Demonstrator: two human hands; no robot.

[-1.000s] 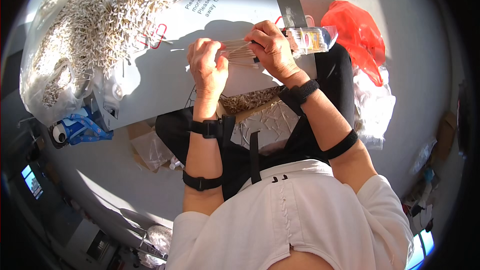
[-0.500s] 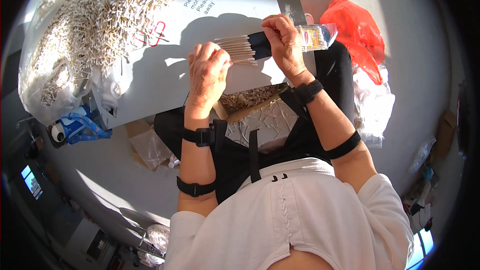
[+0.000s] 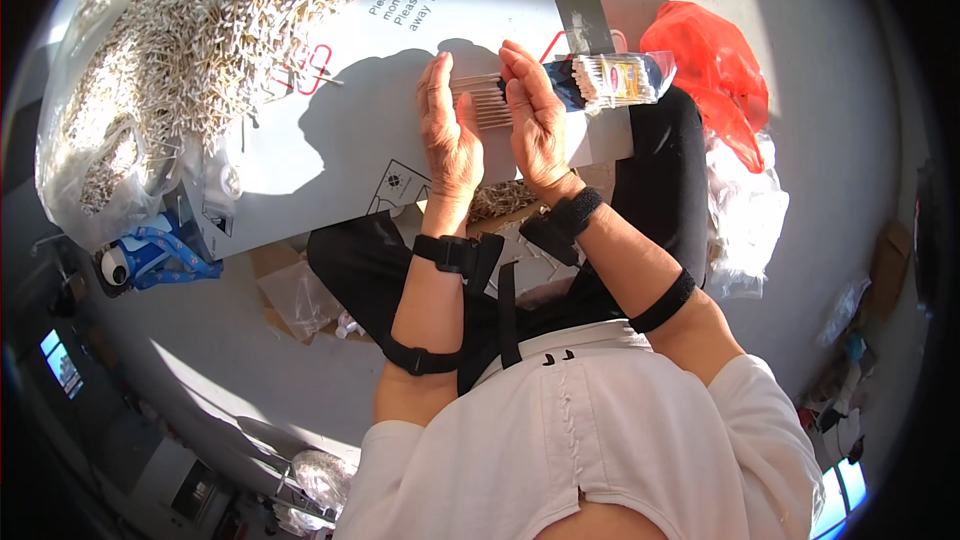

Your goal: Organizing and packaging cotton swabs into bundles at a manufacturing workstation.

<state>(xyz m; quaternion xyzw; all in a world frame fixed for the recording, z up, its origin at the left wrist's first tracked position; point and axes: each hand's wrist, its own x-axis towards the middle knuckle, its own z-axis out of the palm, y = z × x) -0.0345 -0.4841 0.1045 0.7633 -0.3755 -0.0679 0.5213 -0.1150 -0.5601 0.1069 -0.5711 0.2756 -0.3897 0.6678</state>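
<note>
A flat row of cotton swabs lies on the grey board between my two hands. At the row's left end stands my left hand, fingers stretched upward and palm turned in. My right hand is at the other end, its fingers extended and partly covering the swabs. Both hands border the row without wrapping round it. Just right of my right hand lies a clear swab pack with a yellow and red label and a dark blue part; white swab tips show at its left end.
A big clear bag of loose swabs fills the left of the grey board. A red plastic bag sits at the right above white plastic bags. Under the board's near edge is a box of swabs. A blue strapped item lies lower left.
My hands have come closer together round the swab row: the left moved right, the right moved left off the dark blue part. Their fingers have straightened from a pinch.
</note>
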